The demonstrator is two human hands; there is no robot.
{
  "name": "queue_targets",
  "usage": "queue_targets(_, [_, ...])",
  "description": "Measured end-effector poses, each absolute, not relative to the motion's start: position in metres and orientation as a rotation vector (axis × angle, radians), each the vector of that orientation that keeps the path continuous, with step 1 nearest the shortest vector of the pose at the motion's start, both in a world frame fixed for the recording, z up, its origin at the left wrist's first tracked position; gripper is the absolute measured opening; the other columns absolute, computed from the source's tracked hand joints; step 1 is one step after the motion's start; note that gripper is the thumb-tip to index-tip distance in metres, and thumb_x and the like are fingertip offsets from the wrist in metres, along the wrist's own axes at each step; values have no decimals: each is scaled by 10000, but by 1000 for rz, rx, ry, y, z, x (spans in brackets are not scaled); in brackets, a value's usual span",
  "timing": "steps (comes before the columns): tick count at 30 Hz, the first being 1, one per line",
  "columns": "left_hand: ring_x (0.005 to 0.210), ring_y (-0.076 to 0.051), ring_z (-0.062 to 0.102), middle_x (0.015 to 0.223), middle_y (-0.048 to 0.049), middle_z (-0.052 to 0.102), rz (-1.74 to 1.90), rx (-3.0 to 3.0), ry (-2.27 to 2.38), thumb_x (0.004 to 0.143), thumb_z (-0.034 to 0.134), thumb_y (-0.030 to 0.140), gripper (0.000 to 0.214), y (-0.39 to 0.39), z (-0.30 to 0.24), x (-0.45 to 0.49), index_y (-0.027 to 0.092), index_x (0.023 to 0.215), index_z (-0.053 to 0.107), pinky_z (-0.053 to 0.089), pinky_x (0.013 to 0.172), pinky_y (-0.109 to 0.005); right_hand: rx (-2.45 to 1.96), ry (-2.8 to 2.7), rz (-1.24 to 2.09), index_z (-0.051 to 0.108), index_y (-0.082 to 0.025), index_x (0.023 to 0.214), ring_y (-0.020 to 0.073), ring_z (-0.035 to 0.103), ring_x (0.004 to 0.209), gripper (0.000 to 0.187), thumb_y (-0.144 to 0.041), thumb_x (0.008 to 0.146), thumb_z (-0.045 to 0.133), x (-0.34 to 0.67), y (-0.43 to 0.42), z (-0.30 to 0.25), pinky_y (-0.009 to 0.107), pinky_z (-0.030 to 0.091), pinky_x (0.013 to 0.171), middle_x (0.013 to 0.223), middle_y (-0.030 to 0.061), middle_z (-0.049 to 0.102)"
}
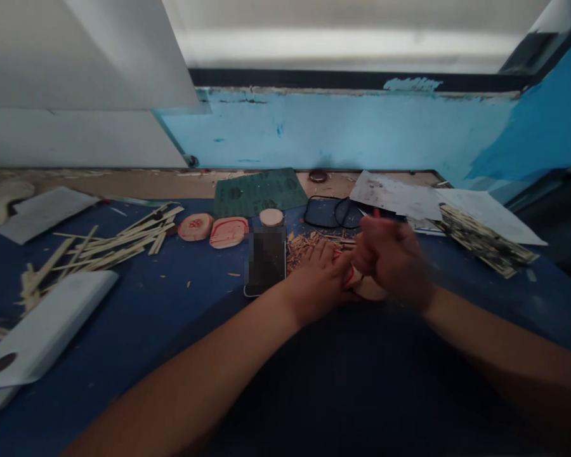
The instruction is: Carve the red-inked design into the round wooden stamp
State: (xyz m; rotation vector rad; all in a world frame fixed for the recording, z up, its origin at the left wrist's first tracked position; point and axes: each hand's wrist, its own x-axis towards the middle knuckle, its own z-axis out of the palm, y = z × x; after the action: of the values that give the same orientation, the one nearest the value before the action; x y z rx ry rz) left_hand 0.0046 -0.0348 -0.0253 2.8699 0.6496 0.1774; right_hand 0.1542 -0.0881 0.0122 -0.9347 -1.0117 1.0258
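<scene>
My left hand (320, 274) presses down on a small pale wooden piece (371, 290) on the blue table (181, 304), fingers curled over it. My right hand (391, 259) is a fist around a red-handled tool (375, 213) whose top pokes out above the knuckles; its tip is hidden between the hands. The right hand is slightly smeared by motion. A heap of wood shavings (309, 244) lies just behind my left hand.
A phone (265, 261) lies left of my left hand. Behind it sit carved wooden pieces (229, 231), a round wooden disc (271, 217), green sandpaper (259, 190), glasses (334, 212) and papers (394, 193). Wooden sticks (118, 241) and a white case (47, 327) lie at left.
</scene>
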Motion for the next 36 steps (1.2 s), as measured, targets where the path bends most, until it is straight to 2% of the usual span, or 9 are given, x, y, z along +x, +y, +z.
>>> queue_targets(5, [1499,-400,427,1462,-214,559,201,2866,649,990,611,592,630,-35,-24,4,152,1429,504,360,1230,-601,-917,-1006,1022,429,-215,598,71,258,405,531,-446,969,731,154,-88,14,270,214,404,495,-78,312])
queue_targets(10, [1509,-400,413,1508,-242,521,133,2863,691,962,661,573,674,-36,-19,5,118,1430,493,356,1240,-565,-970,-1063,1027,438,-213,611,69,269,399,526,-472,976,715,154,-89,11,263,204,394,483,-78,326])
queue_targets(14, [1530,-394,394,1522,-222,522,145,2856,669,1008,579,581,644,-36,-21,5,146,1469,464,340,1244,-596,-934,-1036,1000,415,-212,599,69,265,411,551,-482,965,726,153,-89,12,269,223,407,500,-74,323])
queue_targets(18, [1544,-412,367,1550,-230,501,162,2868,668,985,628,572,676,-35,-24,4,147,1480,455,350,1231,-626,-937,-1067,1004,423,-213,595,68,254,406,550,-483,960,732,151,-88,16,267,210,406,485,-78,314])
queue_targets(23, [1515,-404,408,1506,-227,540,146,2853,642,988,621,587,665,-35,-22,5,132,1455,490,361,1232,-609,-889,-990,999,399,-226,591,76,229,408,557,-475,952,744,151,-89,19,281,199,407,502,-78,284])
queue_targets(27, [1503,-402,422,1500,-233,546,186,2864,652,966,664,571,655,-35,-22,5,131,1428,514,356,1237,-597,-938,-1048,1030,430,-217,588,76,262,409,541,-462,977,714,152,-90,19,271,204,409,495,-71,310])
queue_targets(32, [1528,-401,395,1529,-226,523,193,2850,643,1010,581,582,650,-36,-22,4,153,1486,470,369,1225,-610,-858,-976,1008,383,-219,556,67,182,397,575,-411,927,779,150,-91,25,274,163,389,484,-87,258])
queue_targets(36, [1515,-397,408,1506,-216,542,153,2860,645,977,653,562,626,-36,-21,4,150,1430,521,338,1247,-597,-962,-1047,1043,459,-214,583,78,270,412,529,-458,975,717,152,-92,18,269,206,399,485,-68,348])
